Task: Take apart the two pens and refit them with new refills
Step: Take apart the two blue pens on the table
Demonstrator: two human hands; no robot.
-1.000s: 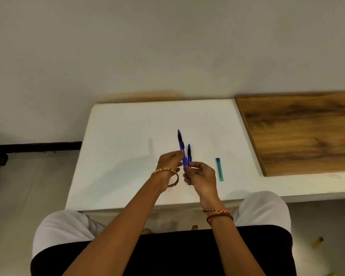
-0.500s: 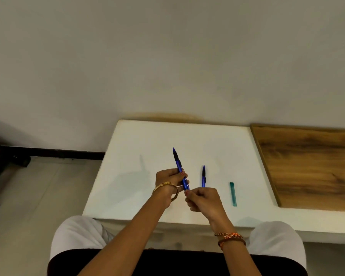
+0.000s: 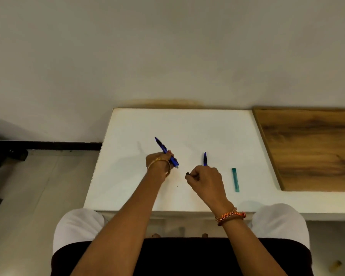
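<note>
The left hand (image 3: 159, 162) holds a blue pen (image 3: 166, 152) above the white desk (image 3: 127, 176), its fingers curled round the lower barrel and the far end slanting up and to the left. The right hand (image 3: 204, 179), apart from it, pinches a small dark piece (image 3: 187, 173) between its fingers. A second blue pen (image 3: 205, 158) lies on the desk just beyond that hand, and a teal refill case (image 3: 235, 179) lies to its right, near a wooden board (image 3: 311, 148).

Left hand (image 3: 160, 158) grips blue pen (image 3: 163, 149), tilted. Right hand (image 3: 204, 176) pinches small dark piece (image 3: 187, 173), possibly its tip. Second pen (image 3: 205, 158), teal refill case (image 3: 235, 179) on white table (image 3: 217, 132).
</note>
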